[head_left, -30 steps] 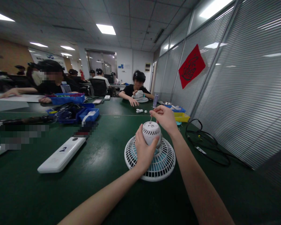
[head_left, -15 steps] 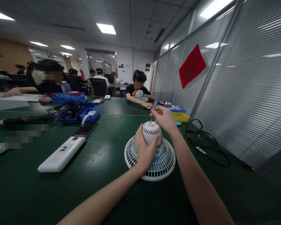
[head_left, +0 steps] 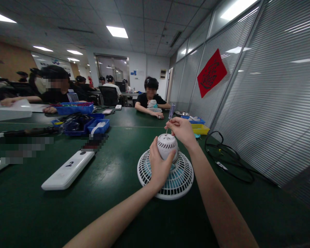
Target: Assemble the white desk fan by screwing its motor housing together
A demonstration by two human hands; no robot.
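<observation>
A small fan (head_left: 184,175) with a white grille and light blue blades lies face down on the green table. My left hand (head_left: 160,165) is wrapped round its white motor housing (head_left: 167,144), thumb on the near side and fingers on the left. In my right hand (head_left: 180,128) a screwdriver (head_left: 172,111) with a clear purplish handle is pinched by its shaft. It stands nearly upright, its tip at the top of the housing. The tip's exact seat and any screw there are too small to make out.
Blue bins (head_left: 99,126) with cables stand left of centre, near a white power bank (head_left: 68,170) marked 2. To the right are a yellow tray (head_left: 200,129) and a black cable (head_left: 232,156). Across the table a co-worker (head_left: 151,94) sits by another fan.
My hands, the fan and the screwdriver have stayed almost in place. The co-worker opposite has shifted slightly left, and a person at the left has moved a pale sheet.
</observation>
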